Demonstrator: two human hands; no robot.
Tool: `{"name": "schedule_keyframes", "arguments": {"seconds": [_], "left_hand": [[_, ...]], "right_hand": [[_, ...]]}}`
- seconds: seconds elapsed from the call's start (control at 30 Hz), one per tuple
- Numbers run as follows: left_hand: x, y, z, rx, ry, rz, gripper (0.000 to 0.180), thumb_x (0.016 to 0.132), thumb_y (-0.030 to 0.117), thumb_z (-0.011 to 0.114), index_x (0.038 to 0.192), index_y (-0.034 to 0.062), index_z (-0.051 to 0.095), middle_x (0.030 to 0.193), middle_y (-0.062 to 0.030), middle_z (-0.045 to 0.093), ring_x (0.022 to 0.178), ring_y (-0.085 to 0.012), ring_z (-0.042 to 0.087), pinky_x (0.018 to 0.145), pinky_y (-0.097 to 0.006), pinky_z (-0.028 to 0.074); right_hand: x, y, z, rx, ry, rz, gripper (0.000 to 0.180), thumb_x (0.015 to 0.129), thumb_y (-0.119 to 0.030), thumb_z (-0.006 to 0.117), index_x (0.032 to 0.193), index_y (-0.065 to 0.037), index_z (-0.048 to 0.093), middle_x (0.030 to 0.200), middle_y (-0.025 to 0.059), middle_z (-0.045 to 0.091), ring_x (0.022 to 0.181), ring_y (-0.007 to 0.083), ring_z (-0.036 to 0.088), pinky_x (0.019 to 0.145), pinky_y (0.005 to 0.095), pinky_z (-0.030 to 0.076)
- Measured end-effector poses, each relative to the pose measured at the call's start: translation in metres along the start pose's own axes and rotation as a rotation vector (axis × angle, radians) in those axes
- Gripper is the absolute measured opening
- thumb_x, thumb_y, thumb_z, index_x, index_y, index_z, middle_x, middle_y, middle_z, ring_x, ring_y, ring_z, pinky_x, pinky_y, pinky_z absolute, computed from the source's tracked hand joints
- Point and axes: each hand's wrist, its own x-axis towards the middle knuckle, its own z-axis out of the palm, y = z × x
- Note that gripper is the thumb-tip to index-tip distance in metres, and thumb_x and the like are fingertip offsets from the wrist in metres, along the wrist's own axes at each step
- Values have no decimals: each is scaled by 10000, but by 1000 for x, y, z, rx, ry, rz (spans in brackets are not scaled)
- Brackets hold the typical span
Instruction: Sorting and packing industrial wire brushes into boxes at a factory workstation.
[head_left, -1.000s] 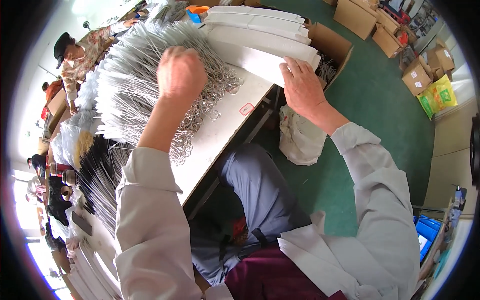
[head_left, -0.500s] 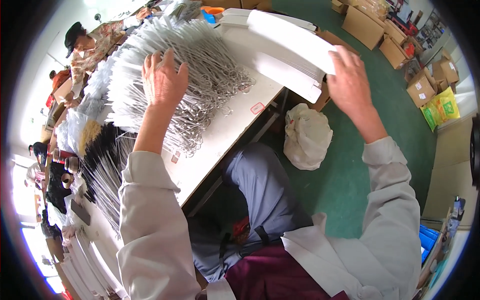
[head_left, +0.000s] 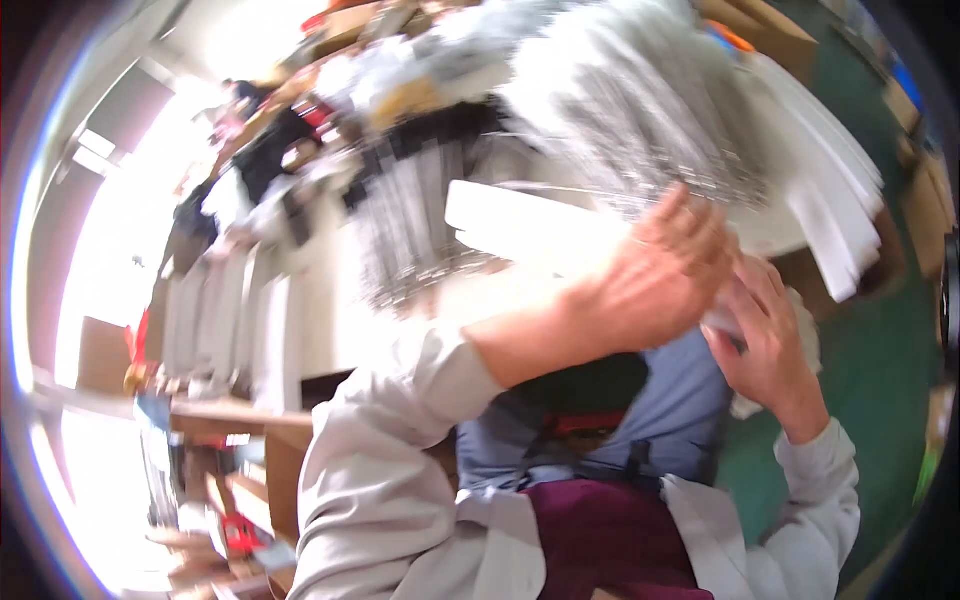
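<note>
The picture is motion-blurred. My left hand (head_left: 650, 280) and my right hand (head_left: 770, 350) meet close in front of me, above my lap. Between them is a long white flat piece (head_left: 520, 225) that reaches out to the left. My left hand lies over its near end and my right hand's fingers curl on the end from below. Behind the hands, a big pile of silvery wire parts (head_left: 640, 110) covers the white table (head_left: 770, 235). A stack of the same white flat pieces (head_left: 830, 210) lies at the table's right end.
Green floor (head_left: 880, 350) lies to my right, with a white bag (head_left: 810, 330) partly behind my right hand and cardboard boxes (head_left: 770, 25) at the back. To the left are rows of white bundles (head_left: 220, 310) and dark ones (head_left: 270, 150), and a person (head_left: 235, 100) far off.
My head has swung left. My right hand came back from the white stack with a flat piece. My left hand left the wire pile and joined it in front of me.
</note>
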Motion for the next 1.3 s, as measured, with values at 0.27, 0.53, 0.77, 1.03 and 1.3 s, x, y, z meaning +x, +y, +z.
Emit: {"name": "schedule_keyframes", "arguments": {"seconds": [0.27, 0.53, 0.77, 1.03, 1.3], "left_hand": [[-104, 10, -42, -6, -160, -272, 873, 657, 261, 854, 1332, -151, 483, 977, -121, 603, 957, -277, 621, 985, -406, 470], [-173, 15, -63, 124, -161, -553, 695, 708, 189, 802, 1284, -83, 525, 1050, -154, 610, 982, -302, 637, 874, -405, 511], [-209, 26, -50, 210, -172, -663, 557, 773, 190, 742, 1229, -72, 560, 1043, -159, 617, 965, -299, 642, 836, -403, 513], [-231, 44, -31, 281, -186, -693, 473, 811, 164, 673, 1202, -81, 570, 1007, -146, 620, 908, -284, 647, 779, -394, 513], [-238, 48, -32, 261, -184, -725, 491, 830, 190, 682, 1225, -70, 553, 1028, -147, 613, 941, -281, 640, 821, -383, 507]], "right_hand": [[30, -35, 74, 237, -231, -136, 698, 740, -49, 767, 1393, 12, 528, 1372, 269, 538, 1240, 476, 533, 1052, 534, 460], [52, -70, 109, 159, -113, -151, 574, 848, -179, 757, 1344, 33, 560, 1390, 215, 537, 1274, 441, 505, 1097, 522, 415], [30, -99, 152, 93, -104, 60, 477, 911, -225, 713, 1277, 61, 604, 1346, 248, 529, 1242, 436, 507, 1063, 516, 432], [21, -121, 174, 511, -287, 468, 600, 868, -176, 771, 1349, 94, 535, 1262, 252, 565, 1120, 397, 588, 979, 469, 491], [11, -103, 189, 237, -183, 294, 664, 861, -144, 768, 1404, 102, 477, 1355, 276, 511, 1275, 446, 514, 1091, 485, 432]]}}
